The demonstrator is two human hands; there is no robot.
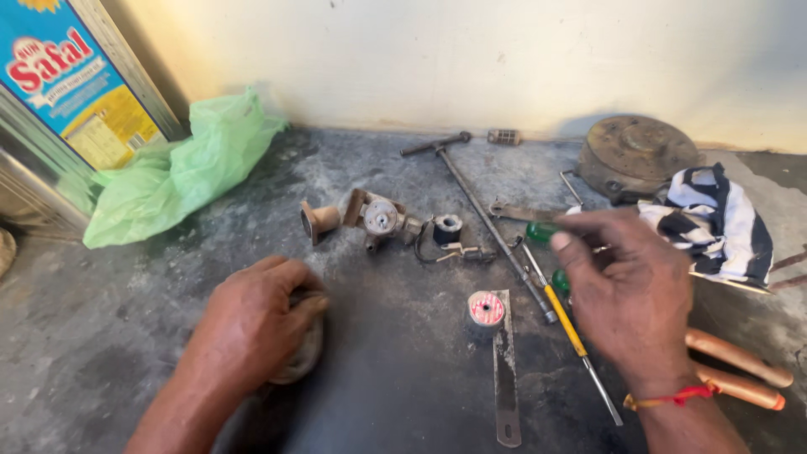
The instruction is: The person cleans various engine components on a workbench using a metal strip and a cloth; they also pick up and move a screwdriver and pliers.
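Grey, dusty floor [403, 370] in the head view; the left hand [252, 324] clenches over a round metal part [304, 357] pressed to the floor; the right hand [630, 290] hovers, fingers loosely curled and holding nothing, above a yellow screwdriver [567, 324] beside a long rod [492, 227].

A dusty, dark grey concrete floor [403, 370] fills the near part of the scene, streaked with pale powder. At the far side it meets a plain cream wall [471, 59], stained along its base. Soft daylight falls evenly, brighter toward the far right.
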